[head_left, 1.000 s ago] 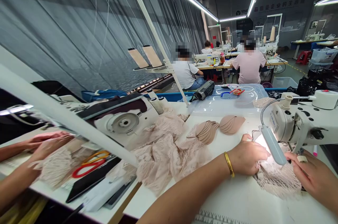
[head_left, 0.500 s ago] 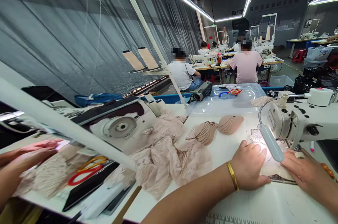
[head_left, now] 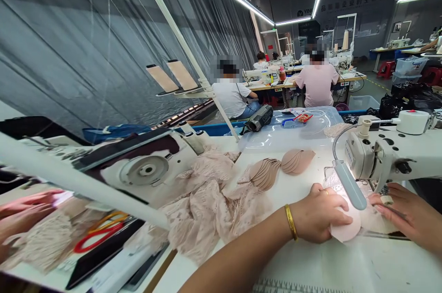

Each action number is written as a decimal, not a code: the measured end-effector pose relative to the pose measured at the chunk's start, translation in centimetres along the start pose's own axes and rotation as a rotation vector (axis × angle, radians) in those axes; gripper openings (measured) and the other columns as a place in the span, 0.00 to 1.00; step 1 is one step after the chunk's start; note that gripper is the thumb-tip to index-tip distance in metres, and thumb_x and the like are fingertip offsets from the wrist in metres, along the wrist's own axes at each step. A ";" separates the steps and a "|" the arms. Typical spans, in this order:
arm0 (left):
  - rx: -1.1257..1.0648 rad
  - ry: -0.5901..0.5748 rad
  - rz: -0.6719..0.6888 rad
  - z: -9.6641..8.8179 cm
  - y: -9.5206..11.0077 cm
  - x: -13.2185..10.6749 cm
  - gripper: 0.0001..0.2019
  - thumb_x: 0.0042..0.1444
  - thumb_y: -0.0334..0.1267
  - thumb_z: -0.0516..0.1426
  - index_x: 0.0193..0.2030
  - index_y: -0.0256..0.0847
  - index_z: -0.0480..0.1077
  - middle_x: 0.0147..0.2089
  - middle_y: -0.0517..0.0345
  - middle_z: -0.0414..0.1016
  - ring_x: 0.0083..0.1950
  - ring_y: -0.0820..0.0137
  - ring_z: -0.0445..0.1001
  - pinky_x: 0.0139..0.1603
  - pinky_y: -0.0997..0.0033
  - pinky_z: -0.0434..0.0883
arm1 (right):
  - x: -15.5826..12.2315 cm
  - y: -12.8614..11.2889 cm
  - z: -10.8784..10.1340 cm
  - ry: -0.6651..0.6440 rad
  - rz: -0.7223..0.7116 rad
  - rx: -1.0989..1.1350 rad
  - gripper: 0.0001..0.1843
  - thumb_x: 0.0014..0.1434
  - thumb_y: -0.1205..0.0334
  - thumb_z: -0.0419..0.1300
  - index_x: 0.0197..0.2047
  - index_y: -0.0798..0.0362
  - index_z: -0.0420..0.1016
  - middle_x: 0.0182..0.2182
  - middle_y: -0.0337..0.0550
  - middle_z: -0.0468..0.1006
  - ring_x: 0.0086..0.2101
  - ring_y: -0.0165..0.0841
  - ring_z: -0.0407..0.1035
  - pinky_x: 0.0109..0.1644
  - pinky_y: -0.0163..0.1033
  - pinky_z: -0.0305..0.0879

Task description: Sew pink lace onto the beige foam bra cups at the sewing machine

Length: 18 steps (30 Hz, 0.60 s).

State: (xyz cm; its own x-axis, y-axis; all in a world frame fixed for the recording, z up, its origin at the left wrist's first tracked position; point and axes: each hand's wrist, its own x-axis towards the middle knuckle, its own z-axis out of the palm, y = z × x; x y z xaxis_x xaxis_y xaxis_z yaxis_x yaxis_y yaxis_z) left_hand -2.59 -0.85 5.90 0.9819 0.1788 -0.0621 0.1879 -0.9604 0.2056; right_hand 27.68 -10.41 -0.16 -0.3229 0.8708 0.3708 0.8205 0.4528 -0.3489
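My left hand, with a gold bangle on the wrist, lies fingers curled on a pale pink fabric piece under the lamp of the white sewing machine. My right hand presses flat on the same fabric to the right of the needle; a tape strip wraps one fingertip. Two fans of tan cup pieces lie just beyond my left hand. A heap of beige lace sits to the left.
A clear plastic bin lid with a black device stands behind. On the left, another sewing machine, red and orange scissors and another person's hands on lace. Seated workers further back.
Both my hands have slid the pink fabric piece under the machine head; the lace seen earlier under them is now covered. The view has shifted left and down slightly.
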 end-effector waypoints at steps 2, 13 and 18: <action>-0.004 0.019 0.027 0.4 0.0 0.4 0.16 0.60 0.31 0.60 0.54 0.45 0.76 0.61 0.54 0.78 0.57 0.56 0.73 0.42 0.60 0.53 | -0.1 -1.1 0.0 0.008 0.010 0.063 0.17 0.75 0.46 0.54 0.52 0.40 0.84 0.50 0.46 0.86 0.55 0.48 0.77 0.61 0.55 0.75; 0.032 0.168 0.001 1.5 -2.8 1.7 0.16 0.58 0.23 0.56 0.47 0.45 0.78 0.58 0.56 0.83 0.55 0.59 0.75 0.47 0.57 0.52 | 1.0 -1.7 2.6 -0.122 0.074 -0.105 0.19 0.75 0.52 0.51 0.59 0.38 0.81 0.53 0.46 0.84 0.55 0.50 0.75 0.58 0.57 0.71; 0.003 0.189 0.035 1.5 -2.9 1.8 0.15 0.58 0.22 0.56 0.44 0.43 0.78 0.54 0.59 0.84 0.52 0.62 0.77 0.48 0.56 0.53 | 0.8 -2.3 0.8 -0.131 0.055 -0.079 0.22 0.74 0.46 0.53 0.34 0.42 0.82 0.34 0.44 0.81 0.42 0.47 0.75 0.49 0.51 0.72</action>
State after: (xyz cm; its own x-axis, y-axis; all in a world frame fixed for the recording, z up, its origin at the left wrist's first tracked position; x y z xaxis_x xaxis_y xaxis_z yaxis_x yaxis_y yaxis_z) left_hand -1.42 1.88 3.71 0.9747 0.1817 0.1300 0.1535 -0.9674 0.2014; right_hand 25.16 -10.60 0.22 -0.3307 0.9139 0.2353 0.8717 0.3914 -0.2950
